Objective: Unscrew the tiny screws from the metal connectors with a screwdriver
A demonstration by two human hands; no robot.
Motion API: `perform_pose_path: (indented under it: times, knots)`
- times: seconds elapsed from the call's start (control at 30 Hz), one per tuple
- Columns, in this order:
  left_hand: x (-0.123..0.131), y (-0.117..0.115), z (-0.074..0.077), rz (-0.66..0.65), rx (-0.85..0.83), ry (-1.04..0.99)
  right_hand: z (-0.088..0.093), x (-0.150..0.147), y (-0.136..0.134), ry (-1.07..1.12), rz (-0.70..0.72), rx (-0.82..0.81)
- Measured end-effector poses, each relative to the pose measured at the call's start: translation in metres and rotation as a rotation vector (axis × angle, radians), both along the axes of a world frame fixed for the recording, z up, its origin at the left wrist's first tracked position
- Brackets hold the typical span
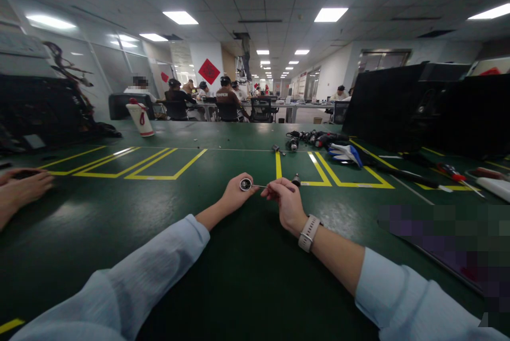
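My left hand is closed round a small round metal part and holds it just above the green table. My right hand pinches a thin metal rod whose tip meets that round part. A watch with a pale strap sits on my right wrist. A small dark cylindrical piece stands on the table right behind my right hand.
Yellow lines mark boxes on the table. Drill parts, blue-white gloves and a red-handled screwdriver lie at the back right, near black cases. Another person's hand rests at the left edge. A white cup stands far left.
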State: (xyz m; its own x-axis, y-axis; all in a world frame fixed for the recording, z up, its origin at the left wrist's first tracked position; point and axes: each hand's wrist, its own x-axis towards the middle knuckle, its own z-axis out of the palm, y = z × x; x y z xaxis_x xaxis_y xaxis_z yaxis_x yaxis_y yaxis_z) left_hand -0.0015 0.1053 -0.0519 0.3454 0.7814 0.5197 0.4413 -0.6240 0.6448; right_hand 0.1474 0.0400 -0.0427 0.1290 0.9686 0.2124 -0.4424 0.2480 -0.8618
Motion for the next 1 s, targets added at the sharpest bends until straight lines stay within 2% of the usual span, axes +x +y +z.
perform_pose_path:
  times: [0.3, 0.37, 0.43, 0.53, 0.7, 0.77, 0.9, 1.0]
  knots:
    - [0.0, -0.003, 0.002, 0.067, -0.003, -0.044, 0.0, 0.003, 0.002, -0.065, -0.102, 0.118]
    - [0.001, -0.005, 0.003, 0.091, 0.032, -0.034, 0.0, 0.002, 0.0, -0.238, -0.157, 0.181]
    - [0.003, -0.01, 0.002, 0.102, 0.071, -0.035, 0.001, 0.0, -0.003, -0.516, -0.22, 0.282]
    - [0.009, -0.022, -0.002, 0.019, 0.094, -0.045, 0.002, -0.003, -0.009, -0.859, -0.264, 0.431]
    - [0.018, -0.038, -0.005, -0.086, 0.129, -0.071, 0.005, 0.0, -0.017, -1.142, -0.281, 0.566]
    - [0.02, -0.04, -0.004, -0.089, 0.141, -0.083, 0.007, 0.004, -0.018, -1.17, -0.297, 0.607]
    - [0.024, -0.041, -0.001, 0.006, 0.207, -0.11, 0.013, 0.026, -0.016, -1.069, -0.426, 0.641]
    - [0.026, -0.041, 0.0, 0.011, 0.19, -0.045, 0.016, 0.054, -0.008, -1.061, -0.574, 0.551]
